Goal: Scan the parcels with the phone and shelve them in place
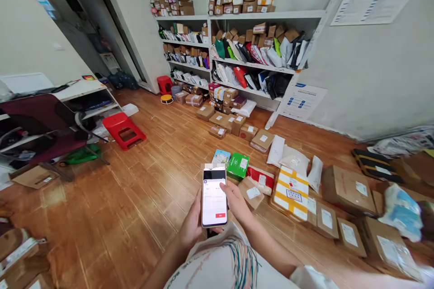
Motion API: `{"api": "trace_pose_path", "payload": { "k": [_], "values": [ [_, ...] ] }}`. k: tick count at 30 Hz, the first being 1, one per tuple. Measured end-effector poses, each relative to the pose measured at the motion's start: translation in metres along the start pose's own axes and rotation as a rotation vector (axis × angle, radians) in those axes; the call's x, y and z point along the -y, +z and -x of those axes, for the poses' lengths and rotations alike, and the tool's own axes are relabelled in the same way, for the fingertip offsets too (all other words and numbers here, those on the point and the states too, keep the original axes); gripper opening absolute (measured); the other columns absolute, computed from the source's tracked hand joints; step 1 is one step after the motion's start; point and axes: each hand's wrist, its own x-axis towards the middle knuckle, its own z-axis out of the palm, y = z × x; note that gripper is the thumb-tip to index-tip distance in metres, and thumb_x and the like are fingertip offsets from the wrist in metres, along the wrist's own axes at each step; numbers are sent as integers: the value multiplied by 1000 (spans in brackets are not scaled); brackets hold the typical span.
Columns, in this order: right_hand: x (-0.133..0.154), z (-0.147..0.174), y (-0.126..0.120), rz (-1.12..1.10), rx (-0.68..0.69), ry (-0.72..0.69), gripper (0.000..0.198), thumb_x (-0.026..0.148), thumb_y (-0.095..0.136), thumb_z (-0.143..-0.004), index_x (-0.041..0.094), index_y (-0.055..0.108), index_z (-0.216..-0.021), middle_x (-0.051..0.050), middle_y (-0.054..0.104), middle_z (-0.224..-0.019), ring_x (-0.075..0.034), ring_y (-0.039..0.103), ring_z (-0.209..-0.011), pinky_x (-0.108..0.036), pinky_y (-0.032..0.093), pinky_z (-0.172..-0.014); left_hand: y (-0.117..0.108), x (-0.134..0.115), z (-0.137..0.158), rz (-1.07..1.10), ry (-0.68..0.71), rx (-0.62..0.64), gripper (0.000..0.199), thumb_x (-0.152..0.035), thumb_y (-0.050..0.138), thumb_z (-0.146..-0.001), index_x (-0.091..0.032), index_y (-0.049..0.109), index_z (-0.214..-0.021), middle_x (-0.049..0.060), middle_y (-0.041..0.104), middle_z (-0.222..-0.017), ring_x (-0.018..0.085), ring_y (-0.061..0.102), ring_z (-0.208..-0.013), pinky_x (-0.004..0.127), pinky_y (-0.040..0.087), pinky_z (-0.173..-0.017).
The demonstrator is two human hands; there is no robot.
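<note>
A smartphone point(214, 201) with a lit, mostly white screen and a red button at its lower right is held upright before my body. My left hand point(192, 219) wraps around its left side and back, with the fingers largely hidden behind it. At the phone's upper right edge is my right hand point(235, 198), its thumb on or just over the screen. The right hand's other fingers are partly hidden behind the phone. Just past the phone lie a green box point(238, 165), a blue box point(221, 156) and a red and white parcel point(260, 179) on the floor.
Shelves point(267, 15) of boxes and bagged parcels line the far wall. Parcels run along the floor to the right, among them a yellow-and-white taped box point(290, 193). On the left stand a red stool point(124, 128), an office chair point(34, 117) and a white desk point(81, 88).
</note>
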Motion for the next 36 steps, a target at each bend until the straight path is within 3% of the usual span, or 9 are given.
{"api": "trace_pose_path", "payload": {
  "k": [2, 5, 10, 14, 19, 25, 30, 36],
  "values": [
    [7, -67, 15, 10, -6, -21, 35, 52, 56, -90, 18, 62, -91, 0, 62, -77, -17, 55, -66, -32, 43, -64, -10, -43, -48, -19, 8, -12, 100, -68, 68, -77, -32, 22, -158, 14, 51, -147, 38, 60, -118, 36, 61, -70],
    [18, -157, 40, 64, -20, -60, 28, 36, 68, -79, 18, 62, -100, -2, 65, -91, -21, 59, -84, -38, 45, -79, -26, -103, -110, -51, 15, -45, 106, -70, 70, -74, -33, 18, -159, 17, 43, -153, 39, 62, -112, 33, 60, -59],
    [20, -291, 81, 147, -39, -69, 30, 18, 67, -70, 19, 61, -100, -1, 64, -93, -22, 58, -88, -41, 44, -85, -67, -183, -208, 13, 67, -72, 104, -66, 71, -75, -33, 19, -159, 13, 41, -155, 36, 58, -121, 35, 62, -75],
    [12, -399, 108, 103, -5, -51, 33, 22, 63, -71, 20, 59, -104, -2, 65, -96, -23, 59, -89, -40, 44, -83, -110, -247, -293, -13, 61, -49, 105, -64, 72, -75, -35, 16, -159, 13, 35, -159, 40, 56, -122, 37, 63, -67],
    [15, -536, 138, -21, 109, -23, 34, 30, 53, -76, 23, 63, -108, -3, 71, -100, -26, 62, -93, -38, 46, -82, -157, -354, -405, -72, 45, 8, 96, -64, 67, -80, -37, 19, -158, 13, 40, -156, 39, 55, -124, 37, 64, -68],
    [28, -676, 172, -78, 69, -29, 36, 27, 51, -81, 25, 61, -115, -1, 70, -107, -24, 63, -97, -36, 45, -86, -187, -476, -529, -67, -35, 127, 93, -51, 72, -78, -36, 24, -157, 10, 51, -147, 36, 57, -122, 37, 63, -77],
    [35, -762, 168, -94, 18, -11, 48, 25, 51, -83, 25, 53, -131, -2, 69, -113, -24, 62, -97, -35, 47, -79, -181, -532, -618, -257, -130, 104, 88, -48, 65, -85, -34, 16, -157, 14, 58, -137, 33, 67, -102, 29, 59, -50],
    [36, -851, 130, -73, -45, -51, 61, 16, 55, -75, 26, 52, -135, -1, 66, -121, -25, 57, -111, -36, 43, -94, -178, -559, -726, -124, -212, 274, 84, -44, 63, -82, -34, 24, -155, 10, 60, -136, 30, 67, -102, 31, 62, -58]
  ]
}}
